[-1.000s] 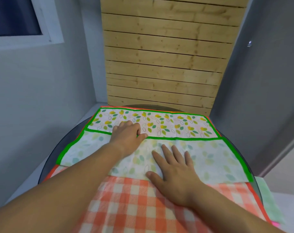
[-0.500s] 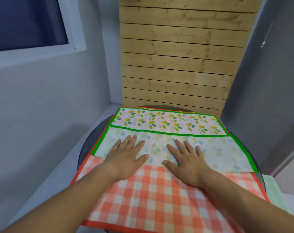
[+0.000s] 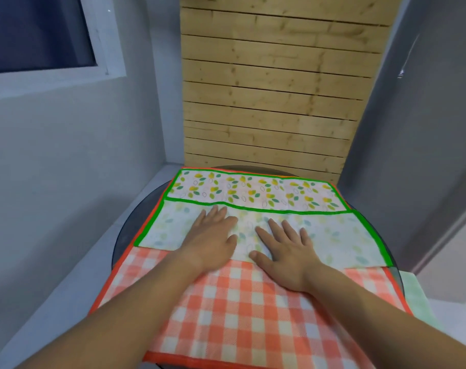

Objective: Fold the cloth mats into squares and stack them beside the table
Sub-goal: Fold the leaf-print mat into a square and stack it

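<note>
Both hands are laid flat with fingers straight and slightly spread, and nothing is gripped. The left hand (image 3: 213,241) and the right hand (image 3: 285,251) are pressed side by side on the turned-over flap of the leaf-print mat (image 3: 341,235).

That mat is spread over the far half of the round dark tabletop (image 3: 125,235), on top of an orange checked mat (image 3: 240,315) that reaches the near edge. Its long axis runs left to right, across the line of the forearms. The flap's green hem is seen just beyond the fingertips. Past it, a strip of the printed face is left uncovered up to the far edge. The crease lies under the heels of the palms.

The fold is judged incomplete, since hem and far edge are not yet matched. Any crosswise fold into a square would have to be made along the long axis. The left end lies closer to the left hand than the right end does to the right hand, so a longer reach would be needed on the right.

A pale green cloth (image 3: 413,291) is visible just off the tabletop's right edge.
</note>
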`<state>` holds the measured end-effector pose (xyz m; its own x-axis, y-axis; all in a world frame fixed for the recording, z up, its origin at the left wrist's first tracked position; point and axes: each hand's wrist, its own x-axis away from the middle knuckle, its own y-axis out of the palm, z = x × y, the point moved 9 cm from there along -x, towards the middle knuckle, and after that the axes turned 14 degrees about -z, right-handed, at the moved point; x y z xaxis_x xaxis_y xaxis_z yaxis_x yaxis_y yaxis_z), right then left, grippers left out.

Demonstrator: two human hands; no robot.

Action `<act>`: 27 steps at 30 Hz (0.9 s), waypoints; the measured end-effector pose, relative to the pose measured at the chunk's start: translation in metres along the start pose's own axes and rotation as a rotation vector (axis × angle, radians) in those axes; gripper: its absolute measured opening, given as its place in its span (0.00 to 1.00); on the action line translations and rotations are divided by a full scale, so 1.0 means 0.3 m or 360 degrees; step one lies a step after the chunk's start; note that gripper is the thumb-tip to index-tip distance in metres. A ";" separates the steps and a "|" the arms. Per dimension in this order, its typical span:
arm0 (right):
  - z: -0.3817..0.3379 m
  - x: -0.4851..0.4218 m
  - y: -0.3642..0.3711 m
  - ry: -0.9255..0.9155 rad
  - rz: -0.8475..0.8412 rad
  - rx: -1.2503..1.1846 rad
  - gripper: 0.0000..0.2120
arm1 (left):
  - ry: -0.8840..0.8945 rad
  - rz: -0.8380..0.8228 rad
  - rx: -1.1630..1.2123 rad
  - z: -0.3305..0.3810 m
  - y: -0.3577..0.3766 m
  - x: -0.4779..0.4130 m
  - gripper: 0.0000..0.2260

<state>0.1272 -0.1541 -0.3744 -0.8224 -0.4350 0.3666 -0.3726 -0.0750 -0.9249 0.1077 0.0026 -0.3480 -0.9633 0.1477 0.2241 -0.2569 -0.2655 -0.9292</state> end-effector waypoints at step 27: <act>0.455 -0.276 -0.362 0.0077 0.0541 -0.0817 0.15 | -0.0134 0.0152 0.0107 0.002 0.022 -0.157 0.26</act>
<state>0.2943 -0.2326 -0.3180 -0.9455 -0.3170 0.0751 -0.2359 0.5073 -0.8289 0.1514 -0.0068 -0.3644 -0.9860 0.0388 0.1624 -0.1659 -0.3382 -0.9263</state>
